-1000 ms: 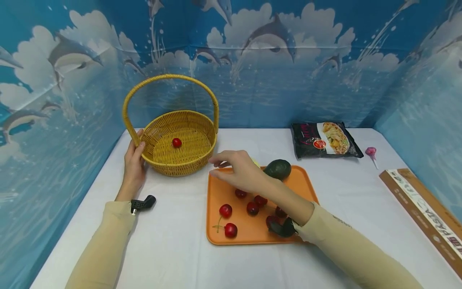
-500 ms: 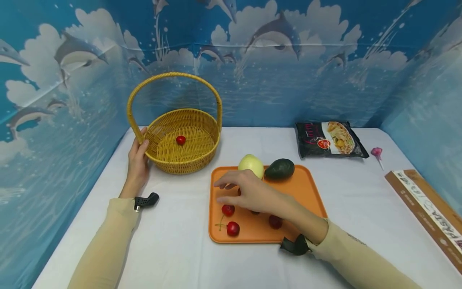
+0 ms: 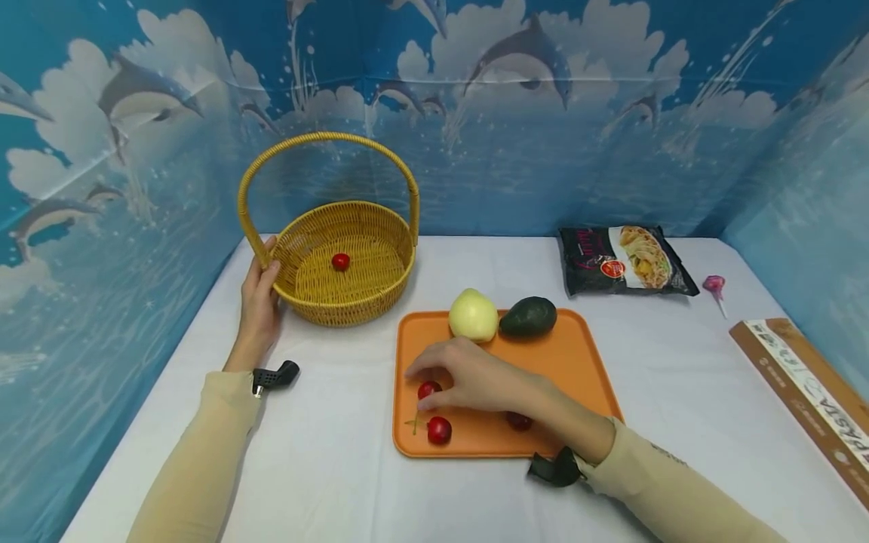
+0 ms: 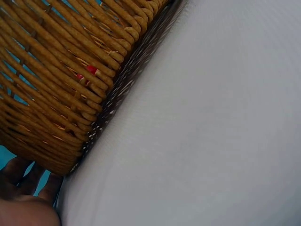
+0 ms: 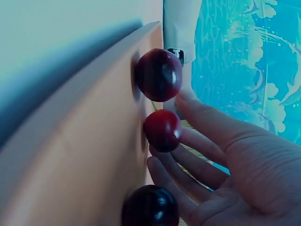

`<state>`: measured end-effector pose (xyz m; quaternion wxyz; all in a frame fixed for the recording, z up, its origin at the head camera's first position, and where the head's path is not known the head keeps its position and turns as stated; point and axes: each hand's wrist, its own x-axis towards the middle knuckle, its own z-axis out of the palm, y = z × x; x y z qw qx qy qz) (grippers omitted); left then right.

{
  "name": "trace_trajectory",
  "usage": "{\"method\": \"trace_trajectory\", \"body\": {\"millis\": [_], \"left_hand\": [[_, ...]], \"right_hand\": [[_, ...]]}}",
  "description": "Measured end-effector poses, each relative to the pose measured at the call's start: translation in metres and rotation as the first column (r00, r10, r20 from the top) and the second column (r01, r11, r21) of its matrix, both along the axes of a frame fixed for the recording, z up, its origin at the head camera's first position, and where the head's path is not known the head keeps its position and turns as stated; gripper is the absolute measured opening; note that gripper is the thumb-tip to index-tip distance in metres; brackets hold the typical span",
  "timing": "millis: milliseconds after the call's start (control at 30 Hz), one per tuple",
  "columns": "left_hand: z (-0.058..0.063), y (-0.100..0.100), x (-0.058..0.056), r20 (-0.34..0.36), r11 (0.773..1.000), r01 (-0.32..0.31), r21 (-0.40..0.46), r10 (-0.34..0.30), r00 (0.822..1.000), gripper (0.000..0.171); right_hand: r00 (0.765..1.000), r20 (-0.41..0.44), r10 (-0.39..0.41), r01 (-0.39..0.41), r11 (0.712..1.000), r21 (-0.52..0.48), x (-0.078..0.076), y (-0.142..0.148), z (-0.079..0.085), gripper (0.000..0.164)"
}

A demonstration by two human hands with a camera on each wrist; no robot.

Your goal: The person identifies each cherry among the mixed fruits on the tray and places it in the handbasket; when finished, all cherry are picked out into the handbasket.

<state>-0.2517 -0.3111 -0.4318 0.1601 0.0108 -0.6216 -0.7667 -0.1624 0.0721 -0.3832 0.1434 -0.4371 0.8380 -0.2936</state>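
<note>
In the head view my left hand [image 3: 259, 320] grips the left side of the yellow wicker basket [image 3: 346, 303] beside the foot of its handle. One red cherry [image 3: 341, 262] lies inside the basket. My right hand [image 3: 475, 377] is over the orange tray [image 3: 584, 377], thumb and fingers parted on either side of a stemmed cherry [image 3: 428, 390]. In the right wrist view the fingers curve behind the red cherry [image 5: 162, 131], with darker cherries above and below it. Another stemmed cherry [image 3: 439, 431] lies nearer the tray's front edge. My palm and forearm hide other cherries.
A pale green round fruit [image 3: 473, 315] and an avocado [image 3: 528, 317] sit at the tray's back edge. Farther off lie a black food packet [image 3: 624, 260] and a pink lollipop [image 3: 714, 285]. A long pasta box [image 3: 808, 400] lies along the right side.
My right hand has moved from beside the basket back over the tray and down around the stemmed cherry. The pale green fruit has come into view. My left hand keeps its hold on the basket.
</note>
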Motion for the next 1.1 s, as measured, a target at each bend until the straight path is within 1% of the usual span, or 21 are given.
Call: {"method": "trace_trajectory", "body": {"millis": [233,300,500,667,833,1100], "left_hand": [[0.0032,0.0002,-0.0004,0.009,1.000,-0.006,-0.027,0.007,1.000,0.052],[0.0039,0.0006,-0.0001,0.009,1.000,0.001,-0.013,-0.001,1.000,0.052],[0.0050,0.0017,0.0000,-0.001,1.000,-0.002,-0.012,0.002,1.000,0.052],[0.0066,0.0016,-0.0002,0.006,1.000,-0.003,-0.010,0.003,1.000,0.052],[0.0061,0.0002,-0.0008,0.014,1.000,-0.006,-0.002,0.006,1.000,0.052],[0.0012,-0.0008,-0.0037,0.021,1.000,-0.017,-0.013,0.017,1.000,0.053]], "right_hand": [[1.000,0.004,0.016,-0.017,1.000,0.018,-0.0010,-0.0001,-0.0042,0.034],[1.000,-0.001,0.022,-0.022,0.999,0.024,-0.0012,0.0001,-0.0046,0.033],[0.999,-0.013,0.032,-0.031,0.999,0.042,-0.0036,0.0026,-0.0006,0.036],[0.999,-0.030,0.043,-0.041,0.998,0.050,-0.0054,0.0030,0.0010,0.036],[0.999,-0.038,0.034,-0.032,0.998,0.050,-0.0059,0.0029,0.0007,0.034],[0.998,-0.049,0.033,-0.032,0.999,0.025,-0.0054,0.0032,0.0017,0.031]]}}
